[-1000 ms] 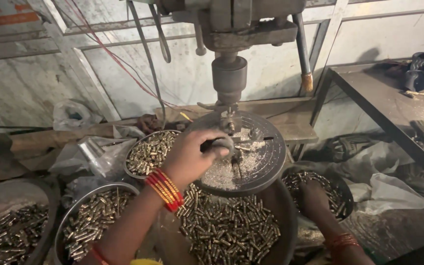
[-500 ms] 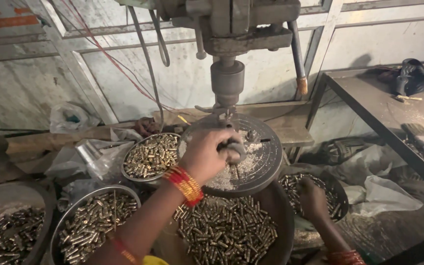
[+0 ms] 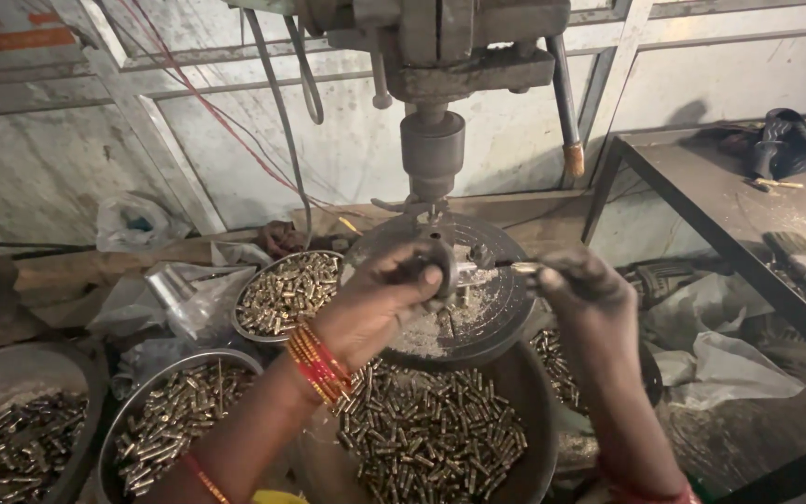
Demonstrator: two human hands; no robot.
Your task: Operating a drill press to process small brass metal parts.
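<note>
Small brass part (image 3: 526, 268): a short, pale metal piece held level above the round drill table (image 3: 501, 303), just right of the spindle axis. It is pinched at the fingertips of the right hand (image 3: 582, 289), whose fingers are closed narrowly about it.

Left hand (image 3: 386, 301): closed around a dark fixture (image 3: 442, 264) that stands on the table directly under the drill chuck (image 3: 432, 154); the thumb lies across the fixture's near face. Red and gold bangles (image 3: 319, 359) circle the wrist.

Drill table: a dark circular plate, dusted with pale metal shavings (image 3: 440, 322) on its near half.

Drill press (image 3: 440, 56): grey head and spindle rising above the table at the far centre, with a feed handle (image 3: 566, 103) hanging to the right.

Near basin (image 3: 524, 373): directly below the table, heaped with small brass pieces (image 3: 431, 439).

Left bowls: one round bowl (image 3: 286, 291) far left of the table and a second bowl (image 3: 174, 420) nearer, both full of like pieces; a third pan (image 3: 11, 448) sits at the left edge.

Right pan (image 3: 650, 369): partly hidden behind the right forearm.

Metal bench (image 3: 729, 205): far right, carrying a dark cloth (image 3: 790, 140).

Plastic bags (image 3: 701, 336) lie crumpled on the floor to right and left.
</note>
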